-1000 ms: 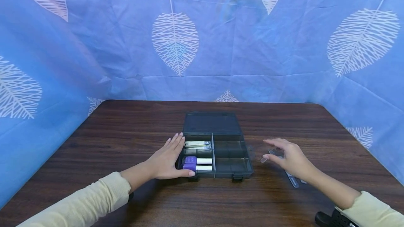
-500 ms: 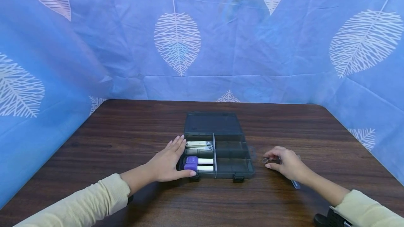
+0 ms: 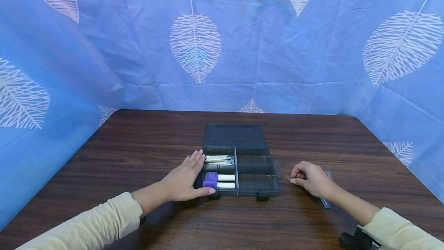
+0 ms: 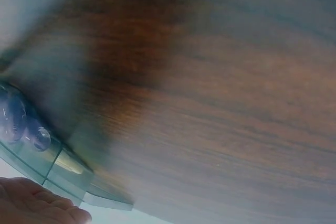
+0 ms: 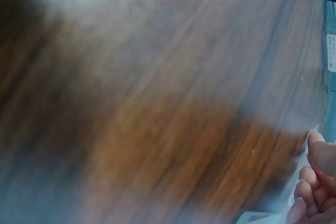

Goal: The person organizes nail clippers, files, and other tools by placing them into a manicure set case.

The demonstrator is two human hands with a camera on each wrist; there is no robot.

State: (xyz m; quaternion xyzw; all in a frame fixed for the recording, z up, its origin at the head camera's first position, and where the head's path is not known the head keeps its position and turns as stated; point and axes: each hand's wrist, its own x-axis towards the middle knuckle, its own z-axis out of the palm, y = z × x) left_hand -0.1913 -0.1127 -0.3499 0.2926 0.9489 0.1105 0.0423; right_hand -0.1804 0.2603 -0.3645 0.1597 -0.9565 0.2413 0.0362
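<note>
In the head view a dark translucent compartment box (image 3: pixel 258 182) lies with its lid folded back. My left hand (image 3: pixel 185 180) rests along its left side, fingers straight, thumb on the front left corner. In the left compartments are two nail clippers (image 3: pixel 218 158) and two purple nail polish bottles (image 3: pixel 210 180) with white caps. The right compartments hold nothing visible. Right of the box, my right hand (image 3: pixel 312 179) pinches a small thin clear piece (image 3: pixel 288 178) between thumb and fingers, its tip poking out towards the box; the rest is hidden.
A clear flat strip (image 3: pixel 325 203) lies on the table beneath my right wrist, partly covered by it. The brown wooden table (image 3: pixel 156 134) has its far edge against a blue leaf-print cloth (image 3: pixel 277 49). A black wrist device (image 3: pixel 360 239) sits by the right sleeve.
My right hand has come down onto the clear piece, its fingers closing to pinch it; the piece has turned nearly edge-on. My left hand has stayed on the box.
</note>
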